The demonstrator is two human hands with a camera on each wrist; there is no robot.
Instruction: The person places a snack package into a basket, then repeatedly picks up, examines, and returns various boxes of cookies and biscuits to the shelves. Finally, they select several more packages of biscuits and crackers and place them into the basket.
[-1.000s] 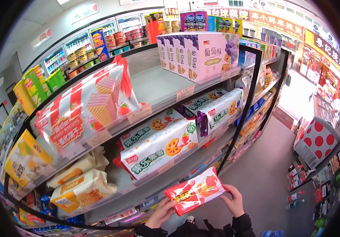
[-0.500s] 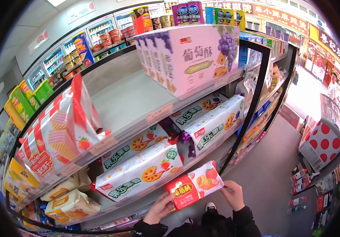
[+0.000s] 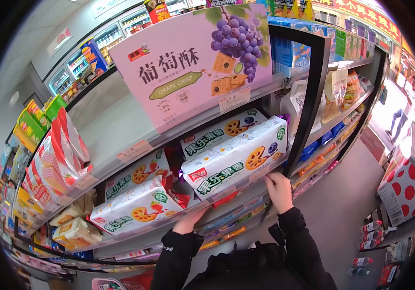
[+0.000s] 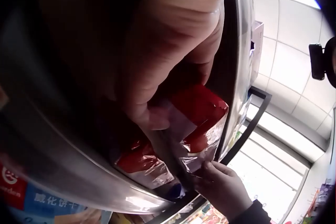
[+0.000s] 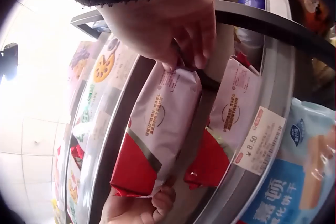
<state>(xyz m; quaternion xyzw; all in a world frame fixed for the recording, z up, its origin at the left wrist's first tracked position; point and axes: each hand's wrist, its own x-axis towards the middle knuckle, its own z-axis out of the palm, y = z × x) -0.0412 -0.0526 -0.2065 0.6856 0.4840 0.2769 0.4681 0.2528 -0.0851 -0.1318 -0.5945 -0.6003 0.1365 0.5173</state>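
Both hands hold a red-and-white strawberry biscuit packet (image 5: 164, 121) inside a lower shelf, its printed back showing in the right wrist view. My right hand (image 3: 279, 192) pinches the sealed end, seen close in the right wrist view (image 5: 173, 29). At the red end, my left hand (image 5: 139, 208) grips with curled fingers; in the head view the shelf above hides most of this hand (image 3: 191, 221). In the left wrist view, the packet's shiny red wrapper (image 4: 202, 108) lies beyond the left fingers. A similar packet (image 5: 226, 116) rests beside it on the shelf.
Above the hands, long white biscuit packs (image 3: 236, 162) fill a shelf, with a pink grape crisp box (image 3: 188, 72) higher up. A black shelf frame post (image 3: 309, 101) stands close to the right hand. A price tag (image 5: 260, 140) lines the shelf edge. A pink basket (image 3: 108, 284) sits low.
Both hands have moved forward to the shelf with the packet, which was held out in front and is now under the upper shelf. The head view has come nearer to the grape crisp box.
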